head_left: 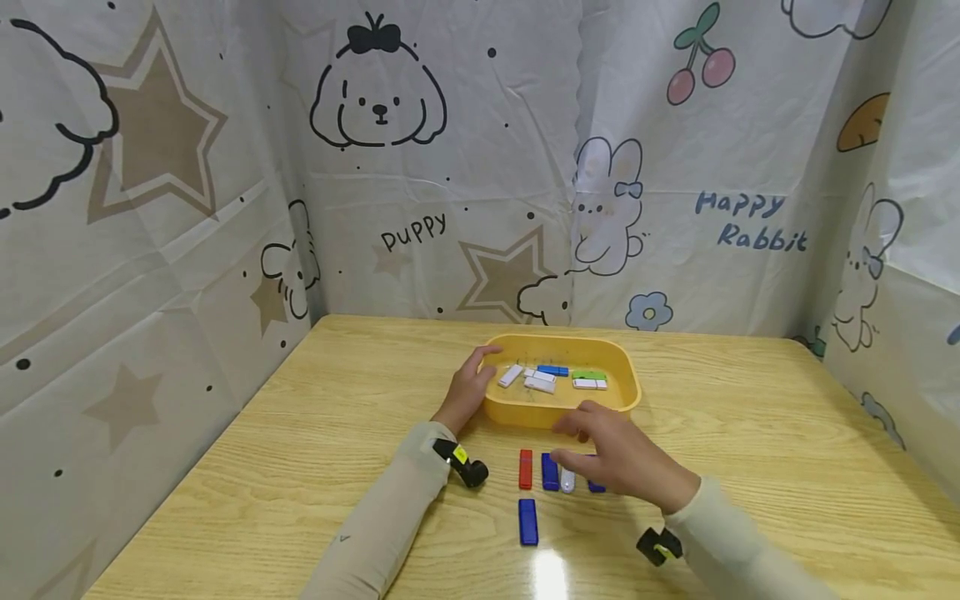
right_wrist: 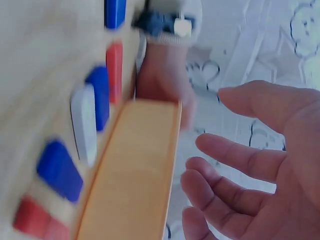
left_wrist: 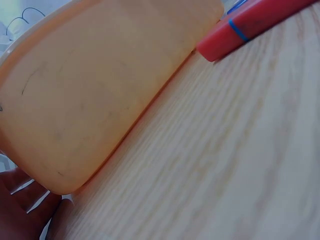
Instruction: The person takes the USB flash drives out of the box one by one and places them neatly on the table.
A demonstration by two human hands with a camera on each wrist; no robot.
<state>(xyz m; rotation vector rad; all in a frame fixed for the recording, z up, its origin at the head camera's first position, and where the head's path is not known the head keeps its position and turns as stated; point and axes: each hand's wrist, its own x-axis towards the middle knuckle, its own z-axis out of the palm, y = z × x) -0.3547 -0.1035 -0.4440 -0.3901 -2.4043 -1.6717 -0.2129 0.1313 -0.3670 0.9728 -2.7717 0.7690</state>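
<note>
My left hand [head_left: 467,390] rests against the left end of a yellow plastic bin [head_left: 558,417], its fingers along the outer wall near the rim. Several USB flash drives lie in the bin, among them a white flash drive [head_left: 511,375], a blue one [head_left: 552,370] and a green one [head_left: 588,375]. My right hand [head_left: 618,454] hovers over the bin's near side, fingers apart and nothing between them. Below it on the table are a red flash drive [head_left: 526,469], a blue flash drive [head_left: 550,472] and a white one [right_wrist: 83,124], partly covered in the head view.
A further blue flash drive [head_left: 528,522] lies nearer the front of the wooden table [head_left: 300,492]. Another red flash drive [right_wrist: 35,218] shows in the right wrist view, hidden by my hand from above. A patterned cloth [head_left: 450,208] hangs around the table's back and sides.
</note>
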